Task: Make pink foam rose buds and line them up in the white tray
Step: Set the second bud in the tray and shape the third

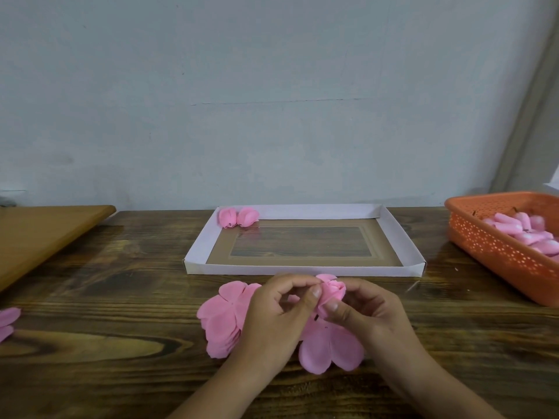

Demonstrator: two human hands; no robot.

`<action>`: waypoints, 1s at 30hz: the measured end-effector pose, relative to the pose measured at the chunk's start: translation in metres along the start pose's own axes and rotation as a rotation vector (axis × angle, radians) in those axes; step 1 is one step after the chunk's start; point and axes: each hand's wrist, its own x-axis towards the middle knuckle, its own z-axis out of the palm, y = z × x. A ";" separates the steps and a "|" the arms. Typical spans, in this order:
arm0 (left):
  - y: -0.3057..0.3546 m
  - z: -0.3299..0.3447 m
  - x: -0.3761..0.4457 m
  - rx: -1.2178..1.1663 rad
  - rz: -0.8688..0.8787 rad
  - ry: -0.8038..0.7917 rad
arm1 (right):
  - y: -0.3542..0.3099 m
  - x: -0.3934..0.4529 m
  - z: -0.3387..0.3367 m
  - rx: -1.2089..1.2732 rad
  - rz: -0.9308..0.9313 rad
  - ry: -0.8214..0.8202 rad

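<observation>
My left hand [273, 316] and right hand [367, 313] meet over the table [121, 297], fingers and thumbs of both curled in and pinching a half-rolled pink bud [330, 290]. Beneath them lie flat pink petals [222, 319], one stack to the left and a loose piece under my right wrist. Just beyond sits the tray [305, 270], two finished buds [238, 217] touching side by side in its far left corner. Far right, an orange basket [496, 252] holds more pink pieces
</observation>
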 end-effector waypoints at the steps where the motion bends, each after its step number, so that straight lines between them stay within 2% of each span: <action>1: 0.000 0.000 0.000 -0.009 -0.010 0.005 | 0.000 0.000 0.000 0.000 0.000 0.000; 6: 0.000 -0.001 -0.001 -0.007 0.021 0.020 | -0.002 0.000 0.002 -0.021 -0.006 0.032; 8: 0.002 0.001 -0.002 -0.042 0.008 -0.024 | -0.005 0.000 0.003 -0.022 -0.010 0.054; 11: 0.000 0.002 -0.003 -0.038 -0.043 -0.156 | -0.009 -0.002 0.005 -0.046 -0.047 -0.011; 20: 0.019 -0.003 -0.001 -0.133 0.055 -0.361 | -0.013 -0.003 0.002 -0.095 0.002 -0.217; 23: 0.019 -0.006 0.000 -0.165 0.007 -0.429 | -0.018 -0.003 0.003 -0.075 0.020 -0.247; 27: 0.022 -0.008 0.002 -0.178 -0.082 -0.440 | -0.018 -0.002 0.002 -0.075 0.027 -0.258; 30: 0.022 -0.007 0.001 -0.196 -0.101 -0.459 | -0.014 -0.001 -0.001 0.031 0.100 -0.202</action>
